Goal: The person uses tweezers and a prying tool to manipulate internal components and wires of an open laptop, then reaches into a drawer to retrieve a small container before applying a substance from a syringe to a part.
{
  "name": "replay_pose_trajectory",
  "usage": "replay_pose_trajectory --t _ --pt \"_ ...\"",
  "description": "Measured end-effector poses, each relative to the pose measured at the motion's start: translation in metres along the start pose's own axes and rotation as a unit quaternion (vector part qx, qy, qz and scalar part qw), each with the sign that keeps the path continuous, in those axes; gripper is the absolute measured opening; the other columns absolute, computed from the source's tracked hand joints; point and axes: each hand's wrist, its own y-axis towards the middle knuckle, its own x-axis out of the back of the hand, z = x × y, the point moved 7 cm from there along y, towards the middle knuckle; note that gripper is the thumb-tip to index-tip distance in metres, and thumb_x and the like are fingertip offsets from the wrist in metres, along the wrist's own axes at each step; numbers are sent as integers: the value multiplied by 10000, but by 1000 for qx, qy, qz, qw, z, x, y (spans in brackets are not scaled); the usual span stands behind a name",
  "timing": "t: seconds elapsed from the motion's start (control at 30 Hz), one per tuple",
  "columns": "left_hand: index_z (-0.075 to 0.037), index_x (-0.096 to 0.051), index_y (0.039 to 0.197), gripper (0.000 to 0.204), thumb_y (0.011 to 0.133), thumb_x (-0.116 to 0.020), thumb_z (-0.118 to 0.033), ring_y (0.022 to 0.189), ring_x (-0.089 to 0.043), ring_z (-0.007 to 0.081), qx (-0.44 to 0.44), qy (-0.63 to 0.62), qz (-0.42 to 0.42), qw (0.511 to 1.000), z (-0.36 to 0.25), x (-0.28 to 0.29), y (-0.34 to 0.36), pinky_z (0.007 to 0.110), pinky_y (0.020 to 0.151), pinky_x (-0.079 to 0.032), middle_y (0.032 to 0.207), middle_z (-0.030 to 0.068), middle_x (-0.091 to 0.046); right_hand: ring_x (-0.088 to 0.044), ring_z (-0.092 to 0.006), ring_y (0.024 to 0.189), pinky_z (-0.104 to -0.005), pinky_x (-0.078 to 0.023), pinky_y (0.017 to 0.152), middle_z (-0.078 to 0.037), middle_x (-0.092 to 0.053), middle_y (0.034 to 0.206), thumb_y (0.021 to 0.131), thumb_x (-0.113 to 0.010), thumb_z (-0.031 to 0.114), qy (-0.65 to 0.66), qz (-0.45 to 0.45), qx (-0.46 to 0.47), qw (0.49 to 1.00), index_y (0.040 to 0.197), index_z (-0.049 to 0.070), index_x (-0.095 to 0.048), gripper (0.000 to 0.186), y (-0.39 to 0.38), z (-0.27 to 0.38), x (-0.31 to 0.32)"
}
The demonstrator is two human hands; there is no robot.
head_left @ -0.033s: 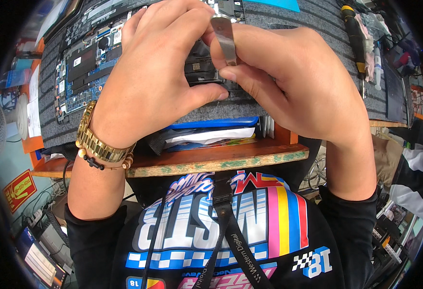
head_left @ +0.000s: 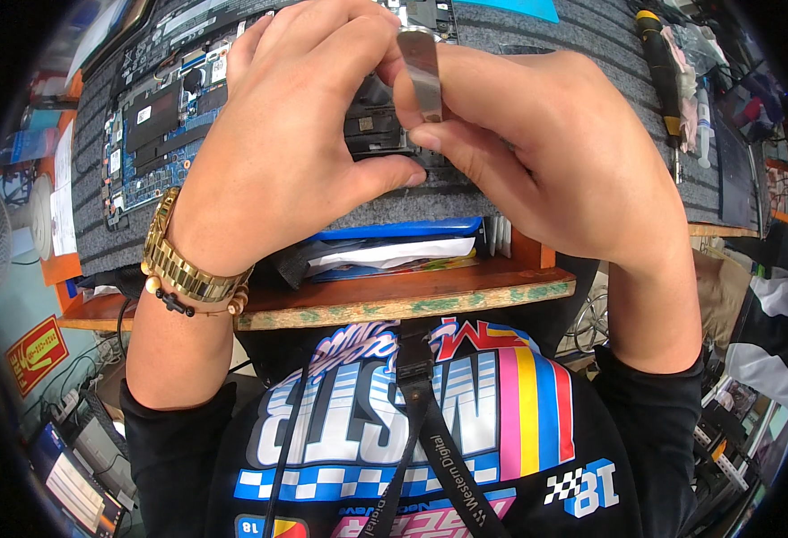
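An opened laptop (head_left: 154,121) with a blue circuit board and black parts lies under both of my hands. My left hand (head_left: 291,143) arches over its middle. The thumb stands apart from the curled fingers, whose tips are partly hidden near the metal tool. Between the thumb and fingers of my right hand (head_left: 537,148) is a flat, shiny metal tool (head_left: 423,72), broad and slightly tapered. It stands over the laptop close to my left fingers. Its working end is hidden, so its exact kind does not show. A dark component (head_left: 376,125) shows between my hands.
The laptop rests on a grey striped mat (head_left: 582,27). To the right lie a yellow-and-black screwdriver (head_left: 658,63) and a syringe (head_left: 704,134). A wooden shelf edge (head_left: 412,300) with papers (head_left: 394,254) is in front of me. A light blue sheet (head_left: 519,7) sits at the far side.
The metal tool in my right hand has tilted very slightly to the right. My hands and the laptop stay in place.
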Motion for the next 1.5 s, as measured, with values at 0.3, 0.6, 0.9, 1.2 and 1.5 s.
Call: replay_pose_trajectory --t 0.3,0.6,0.9,1.2,1.5 --pt "-115 -691 1280 697 663 -993 -233 1406 -546 327 24 9 -3 1000 0 0 -1 485 1159 -362 1443 88 -639 -555 -323 572 -388 -423 540 -103 -565 691 943 -728 23 30 -75 63 995 1132 77 -684 201 -2 -2 1" --pt "-134 -671 1311 735 659 -995 -235 1412 -542 323 17 12 -1 1000 3 -2 -3 519 1164 -341 1470 83 -621 -545 -332 563 -397 -415 537 -115 -539 672 931 -734 24 27 -52 46 997 1092 76 -663 183 1 0 3" --pt "-126 -691 1251 669 662 -989 -231 1384 -550 324 27 6 -6 1000 1 0 -1 516 1156 -343 1449 84 -622 -554 -343 571 -404 -420 538 -119 -540 677 940 -721 25 12 -48 43 998 1030 61 -651 120 1 2 0" --pt "-112 -684 1255 672 666 -984 -227 1388 -548 326 26 13 -8 1000 0 0 -1 517 1158 -344 1446 92 -625 -560 -347 580 -405 -426 544 -121 -546 687 940 -719 29 5 -39 46 998 1022 64 -646 115 2 3 0" --pt "-113 -677 1301 742 648 -999 -256 1397 -545 327 32 27 -4 999 2 0 -2 522 1178 -335 1463 94 -623 -561 -345 576 -401 -427 539 -118 -548 681 930 -726 17 18 -47 45 998 1036 68 -641 145 2 2 1"
